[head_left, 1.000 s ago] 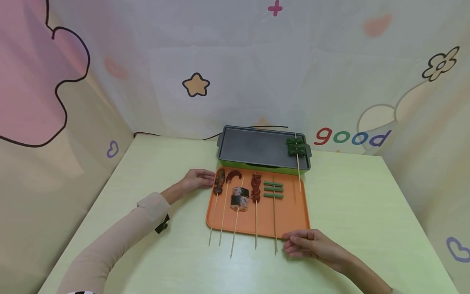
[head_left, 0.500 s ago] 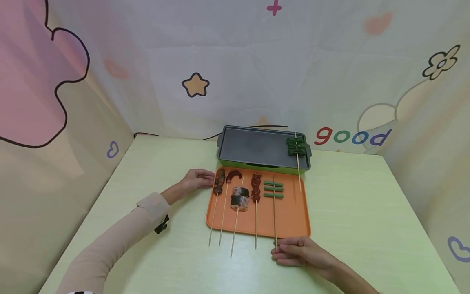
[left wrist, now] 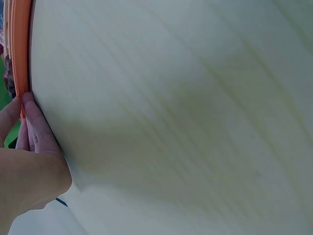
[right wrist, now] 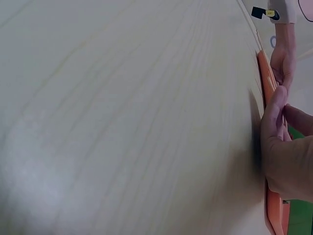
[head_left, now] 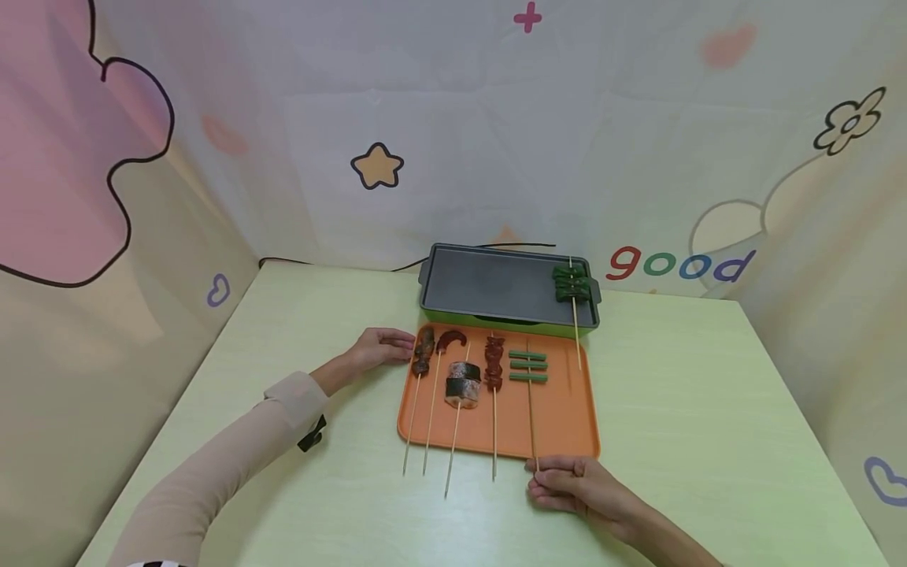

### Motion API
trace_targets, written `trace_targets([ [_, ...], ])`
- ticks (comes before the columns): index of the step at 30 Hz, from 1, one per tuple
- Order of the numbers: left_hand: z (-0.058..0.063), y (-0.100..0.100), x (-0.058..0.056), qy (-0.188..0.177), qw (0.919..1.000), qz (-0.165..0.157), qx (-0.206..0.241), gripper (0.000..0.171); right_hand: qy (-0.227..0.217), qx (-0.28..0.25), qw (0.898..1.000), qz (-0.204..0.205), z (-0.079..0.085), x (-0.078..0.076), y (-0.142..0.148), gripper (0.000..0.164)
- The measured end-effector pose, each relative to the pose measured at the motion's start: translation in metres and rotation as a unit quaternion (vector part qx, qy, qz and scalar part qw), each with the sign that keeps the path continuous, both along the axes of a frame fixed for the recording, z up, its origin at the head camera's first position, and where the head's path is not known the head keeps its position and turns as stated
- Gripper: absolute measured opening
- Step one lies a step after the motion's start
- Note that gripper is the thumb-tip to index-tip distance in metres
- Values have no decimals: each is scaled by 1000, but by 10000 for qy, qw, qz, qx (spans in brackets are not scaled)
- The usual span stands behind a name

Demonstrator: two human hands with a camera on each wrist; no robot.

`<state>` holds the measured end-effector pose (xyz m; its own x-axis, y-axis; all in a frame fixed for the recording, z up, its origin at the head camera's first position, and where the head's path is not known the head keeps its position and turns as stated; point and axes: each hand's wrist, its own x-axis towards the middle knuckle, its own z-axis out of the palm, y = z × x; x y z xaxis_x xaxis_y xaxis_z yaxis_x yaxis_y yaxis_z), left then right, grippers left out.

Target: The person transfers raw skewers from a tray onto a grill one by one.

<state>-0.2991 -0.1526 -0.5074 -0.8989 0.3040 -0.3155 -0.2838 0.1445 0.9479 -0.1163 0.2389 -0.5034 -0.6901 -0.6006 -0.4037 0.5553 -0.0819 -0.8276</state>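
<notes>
An orange tray (head_left: 567, 413) bears several skewers, their sticks jutting past its near edge. My left hand (head_left: 375, 349) pinches the tray's left rim between thumb and fingers, as the left wrist view shows. At the near right, my right hand (head_left: 581, 488) pinches the stick end of a skewer with green bean-like pieces (head_left: 528, 366); that skewer still lies on the tray. Left of it are a red meat skewer (head_left: 494, 362), a black-and-white roll skewer (head_left: 463, 383), a curled red tentacle skewer (head_left: 451, 339) and a brown mushroom-like skewer (head_left: 423, 352).
Right behind the tray stands a grill (head_left: 496, 283) with a dark grey plate and green base. A skewer of dark green folded leaves (head_left: 571, 283) lies on its right side, stick overhanging the front. A patterned cloth (head_left: 482, 157) encloses the pale table (head_left: 673, 378).
My right hand has moved left from beside the tray's near right corner to the green-bean skewer and now holds its stick end. The left hand has stayed at the tray rim.
</notes>
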Motion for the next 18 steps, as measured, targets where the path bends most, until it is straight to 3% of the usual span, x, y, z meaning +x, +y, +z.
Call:
trace_targets([
  [11,1,0,-1,28,10000,-3,-52,43,286,196,9986,-401,2,-1,0,52],
  [18,0,2,-1,29,10000,-15,2,43,569,341,9971,-378,3,4,0,56],
])
